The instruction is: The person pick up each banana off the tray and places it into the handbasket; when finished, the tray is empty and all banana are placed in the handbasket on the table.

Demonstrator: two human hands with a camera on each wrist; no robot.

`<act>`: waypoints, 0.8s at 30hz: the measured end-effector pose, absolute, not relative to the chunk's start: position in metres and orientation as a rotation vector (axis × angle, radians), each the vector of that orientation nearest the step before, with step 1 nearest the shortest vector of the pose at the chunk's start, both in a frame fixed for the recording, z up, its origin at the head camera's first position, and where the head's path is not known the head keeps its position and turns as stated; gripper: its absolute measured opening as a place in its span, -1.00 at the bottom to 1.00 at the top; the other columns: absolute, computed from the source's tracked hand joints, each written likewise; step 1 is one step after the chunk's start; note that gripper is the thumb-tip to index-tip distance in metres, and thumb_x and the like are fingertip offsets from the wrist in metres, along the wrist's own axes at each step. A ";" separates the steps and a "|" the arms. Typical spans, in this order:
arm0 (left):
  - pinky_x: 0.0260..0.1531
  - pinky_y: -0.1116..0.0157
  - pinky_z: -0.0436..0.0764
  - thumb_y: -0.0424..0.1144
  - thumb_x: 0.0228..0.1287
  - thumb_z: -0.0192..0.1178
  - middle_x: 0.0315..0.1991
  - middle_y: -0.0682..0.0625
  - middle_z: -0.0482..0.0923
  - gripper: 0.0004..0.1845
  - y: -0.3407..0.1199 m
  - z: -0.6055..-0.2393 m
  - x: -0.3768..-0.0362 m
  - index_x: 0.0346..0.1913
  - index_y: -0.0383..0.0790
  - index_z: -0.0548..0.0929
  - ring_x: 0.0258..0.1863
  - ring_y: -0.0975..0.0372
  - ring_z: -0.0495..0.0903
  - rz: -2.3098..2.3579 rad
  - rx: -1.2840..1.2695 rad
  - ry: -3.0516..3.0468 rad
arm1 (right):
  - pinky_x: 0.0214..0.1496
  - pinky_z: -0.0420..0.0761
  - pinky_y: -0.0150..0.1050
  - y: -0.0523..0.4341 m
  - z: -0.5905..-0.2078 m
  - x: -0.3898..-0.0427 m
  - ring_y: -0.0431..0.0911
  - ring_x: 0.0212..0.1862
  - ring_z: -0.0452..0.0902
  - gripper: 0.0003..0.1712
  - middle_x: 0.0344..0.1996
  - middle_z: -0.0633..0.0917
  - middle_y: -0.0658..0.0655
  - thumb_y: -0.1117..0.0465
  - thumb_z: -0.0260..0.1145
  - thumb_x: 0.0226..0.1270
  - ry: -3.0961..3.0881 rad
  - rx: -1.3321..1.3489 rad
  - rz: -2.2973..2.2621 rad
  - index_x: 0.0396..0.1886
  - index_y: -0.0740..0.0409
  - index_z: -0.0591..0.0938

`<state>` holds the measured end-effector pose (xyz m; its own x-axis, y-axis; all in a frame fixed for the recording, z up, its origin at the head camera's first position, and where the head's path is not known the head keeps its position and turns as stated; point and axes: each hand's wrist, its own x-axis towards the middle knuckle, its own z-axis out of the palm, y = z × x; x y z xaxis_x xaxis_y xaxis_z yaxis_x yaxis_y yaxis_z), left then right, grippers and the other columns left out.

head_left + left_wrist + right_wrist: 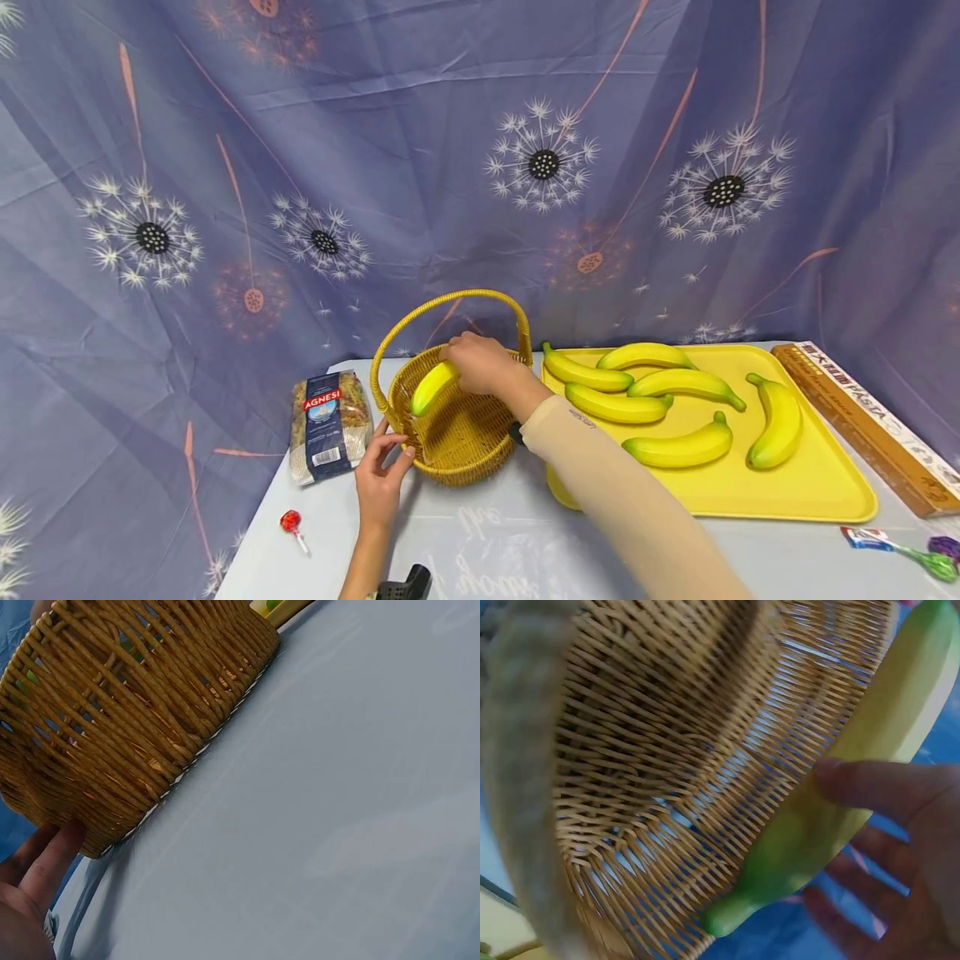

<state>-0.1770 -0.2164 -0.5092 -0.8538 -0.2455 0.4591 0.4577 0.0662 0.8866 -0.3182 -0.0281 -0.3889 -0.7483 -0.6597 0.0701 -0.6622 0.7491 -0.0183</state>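
While the left hand (381, 482) rests straight fingers (46, 859) against the wicker basket (459, 437), the right hand (480, 365) grips 1 banana (432, 387) over it.

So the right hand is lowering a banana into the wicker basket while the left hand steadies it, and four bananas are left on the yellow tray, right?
Not quite: the head view shows six bananas on the yellow tray, not four. The rest holds: the right hand holds a banana over the wicker basket, and the left hand touches its side.
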 end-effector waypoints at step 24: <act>-0.24 0.37 0.65 -0.61 0.15 0.24 0.35 -0.25 0.27 -0.80 -0.217 -0.528 -0.188 -0.14 -0.53 0.57 0.11 -0.22 0.45 -1.839 -0.159 -1.845 | -0.35 0.54 -0.15 -0.064 -0.424 -0.342 0.04 -0.05 0.50 -0.68 -0.06 0.62 0.06 0.04 0.32 0.31 -3.153 0.576 -0.257 0.06 -0.21 0.64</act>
